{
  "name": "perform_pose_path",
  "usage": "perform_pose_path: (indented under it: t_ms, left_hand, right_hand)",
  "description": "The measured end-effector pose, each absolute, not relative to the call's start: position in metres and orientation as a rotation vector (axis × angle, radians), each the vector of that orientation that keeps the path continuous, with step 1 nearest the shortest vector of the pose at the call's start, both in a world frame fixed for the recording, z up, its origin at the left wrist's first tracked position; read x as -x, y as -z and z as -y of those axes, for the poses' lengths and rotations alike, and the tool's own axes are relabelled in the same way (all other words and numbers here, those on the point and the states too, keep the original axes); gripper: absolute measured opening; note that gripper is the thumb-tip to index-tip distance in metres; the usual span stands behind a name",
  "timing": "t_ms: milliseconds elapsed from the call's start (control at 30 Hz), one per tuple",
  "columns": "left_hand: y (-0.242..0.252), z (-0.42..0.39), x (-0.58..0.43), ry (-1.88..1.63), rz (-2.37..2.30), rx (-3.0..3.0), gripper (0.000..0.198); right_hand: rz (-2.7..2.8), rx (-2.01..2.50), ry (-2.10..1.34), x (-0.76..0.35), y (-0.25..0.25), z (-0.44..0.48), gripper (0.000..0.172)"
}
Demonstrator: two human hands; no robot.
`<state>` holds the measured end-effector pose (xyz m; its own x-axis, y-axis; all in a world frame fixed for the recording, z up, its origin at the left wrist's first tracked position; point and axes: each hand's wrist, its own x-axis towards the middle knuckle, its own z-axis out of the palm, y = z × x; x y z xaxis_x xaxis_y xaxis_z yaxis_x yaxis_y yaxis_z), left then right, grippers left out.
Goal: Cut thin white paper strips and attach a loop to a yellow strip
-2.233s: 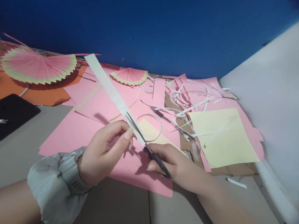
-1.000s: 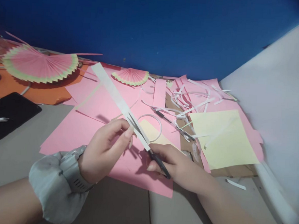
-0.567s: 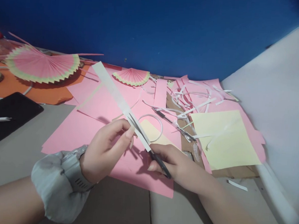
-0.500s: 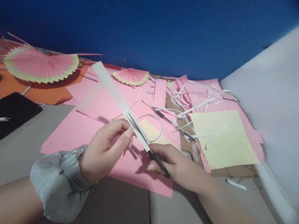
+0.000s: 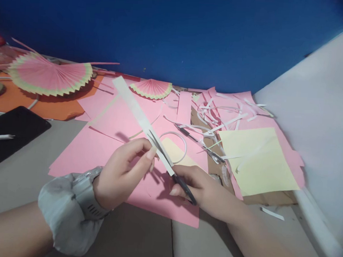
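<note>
My left hand (image 5: pixel 124 172) pinches a long, flat, pale paper strip (image 5: pixel 132 107) over smooth pink sheets (image 5: pixel 99 151); my right hand (image 5: pixel 198 183), just apart, grips black-handled scissors (image 5: pixel 183 187), slim blades along the strip. Pleated, zigzag-edged fan (image 5: pixel 53 76) beyond my left hand; curly paper scraps (image 5: pixel 230 122) beyond my right.

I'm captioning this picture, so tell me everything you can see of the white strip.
The strip is long, narrow and white, looks like paper, and has straight edges and squared ends. It slants from its far end at upper left to its near end by the right hand. The left hand pinches it, holding it above the pink sheets. The blades of the scissors lie lengthwise along its near part; how far it is slit, I can't tell.
</note>
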<state>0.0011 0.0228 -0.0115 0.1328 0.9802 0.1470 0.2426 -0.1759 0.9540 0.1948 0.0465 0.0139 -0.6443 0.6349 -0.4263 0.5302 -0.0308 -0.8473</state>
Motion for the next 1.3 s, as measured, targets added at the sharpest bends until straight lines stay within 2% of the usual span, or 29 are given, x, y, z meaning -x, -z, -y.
perform_pose_path:
  t_ms: [1300]
  left_hand:
    - [0.0132,-0.0219,0.0005,-1.148,-1.29,-1.606,0.023]
  right_hand:
    - [2.074,1.323,-1.816,-0.1937,-0.0157,-0.0454,0.031]
